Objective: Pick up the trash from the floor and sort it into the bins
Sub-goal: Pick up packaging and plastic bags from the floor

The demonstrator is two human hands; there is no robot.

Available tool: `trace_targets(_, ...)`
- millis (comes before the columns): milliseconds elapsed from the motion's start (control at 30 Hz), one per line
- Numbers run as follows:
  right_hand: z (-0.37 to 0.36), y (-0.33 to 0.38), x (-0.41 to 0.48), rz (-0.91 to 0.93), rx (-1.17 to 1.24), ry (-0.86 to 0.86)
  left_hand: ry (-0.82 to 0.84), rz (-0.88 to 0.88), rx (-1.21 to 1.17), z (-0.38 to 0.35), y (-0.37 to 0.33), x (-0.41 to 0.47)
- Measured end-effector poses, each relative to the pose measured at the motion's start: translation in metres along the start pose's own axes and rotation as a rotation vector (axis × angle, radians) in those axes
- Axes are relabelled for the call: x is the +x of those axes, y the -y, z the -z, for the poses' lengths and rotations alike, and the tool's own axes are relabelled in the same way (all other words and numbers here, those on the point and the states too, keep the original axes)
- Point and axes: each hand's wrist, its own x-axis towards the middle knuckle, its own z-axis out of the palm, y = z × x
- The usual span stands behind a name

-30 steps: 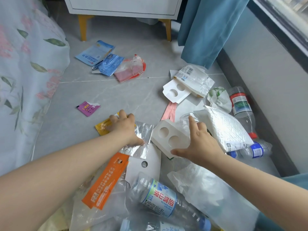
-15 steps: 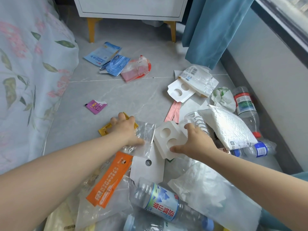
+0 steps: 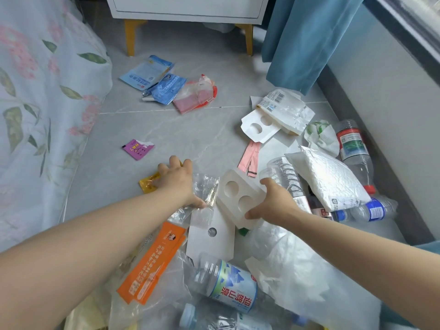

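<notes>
Trash lies scattered over the grey tiled floor (image 3: 166, 139). My right hand (image 3: 273, 203) grips a white cardboard holder with two round holes (image 3: 238, 198), thumb on its near edge and fingers over its far edge. My left hand (image 3: 177, 182) lies over a clear plastic bag (image 3: 207, 186), its thumb pinching the bag's near edge. Its fingertips reach onto a yellow packet (image 3: 147, 184). Below the hands lie an orange wrapper (image 3: 152, 260), a flat white card with one hole (image 3: 212, 241) and a blue-labelled plastic bottle (image 3: 228, 284).
A second holed white card (image 3: 257, 129), a white pouch (image 3: 285, 108), a pink strip (image 3: 251, 158), a padded white mailer (image 3: 331, 182) and bottles (image 3: 352, 148) lie by the right wall. Blue and red packets (image 3: 166, 86) lie ahead; a purple sachet (image 3: 138, 148). Floral bedding (image 3: 35, 115) at left, a cabinet (image 3: 185, 8) and a curtain (image 3: 304, 39) behind.
My right hand's fingers have curled over the holed cardboard holder and taken hold of it. The left hand stays on the clear bag. The view has shifted a little.
</notes>
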Motion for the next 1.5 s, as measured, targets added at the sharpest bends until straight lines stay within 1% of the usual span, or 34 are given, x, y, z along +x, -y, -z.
trace_targets(67, 0.004, -0.001, 0.004, -0.008, 0.113, 0.001, -0.016, -0.013, 0.006, 0.0, 0.004, 0.003)
trace_targets(233, 0.01, 0.0, 0.01, 0.019, 0.31, -0.039, -0.081, -0.06, -0.006, 0.006, 0.016, 0.003)
trace_targets(300, 0.01, 0.003, 0.007, 0.028, 0.393, -0.057, -0.092, -0.045, -0.075, 0.012, 0.026, 0.002)
trace_targets(367, 0.007, 0.007, 0.002, 0.033, 0.414, -0.036, -0.102, -0.017, -0.144, 0.015, 0.037, 0.001)
trace_targets(467, -0.008, 0.01, -0.008, 0.026, 0.285, 0.064, -0.113, -0.016, -0.156, 0.015, 0.047, -0.004)
trace_targets(533, -0.019, 0.012, -0.015, 0.046, 0.139, 0.116, -0.118, -0.03, -0.129, 0.014, 0.05, -0.008)
trace_targets(633, -0.027, 0.017, -0.022, 0.141, -0.182, 0.127, -0.107, -0.046, -0.096, 0.013, 0.052, -0.011)
trace_targets(733, -0.028, 0.026, -0.023, 0.176, -0.324, 0.122, -0.104, -0.05, -0.076, 0.011, 0.053, -0.013)
trace_targets(833, -0.03, 0.033, -0.02, 0.167, -0.373, 0.133, -0.108, -0.06, -0.066, 0.01, 0.055, -0.012)
trace_targets(933, -0.04, 0.033, -0.018, 0.098, -0.346, 0.164, -0.107, -0.068, -0.062, 0.009, 0.057, -0.011)
trace_targets(1100, -0.062, 0.03, -0.009, 0.063, -0.339, 0.086, -0.101, -0.072, -0.046, 0.008, 0.057, -0.009)
trace_targets(1267, -0.076, 0.028, -0.009, 0.118, -0.382, 0.014, -0.084, -0.057, -0.043, 0.009, 0.057, -0.006)
trace_targets(1500, -0.074, 0.029, -0.003, 0.149, -0.39, 0.044, -0.069, -0.047, -0.035, 0.009, 0.057, -0.003)
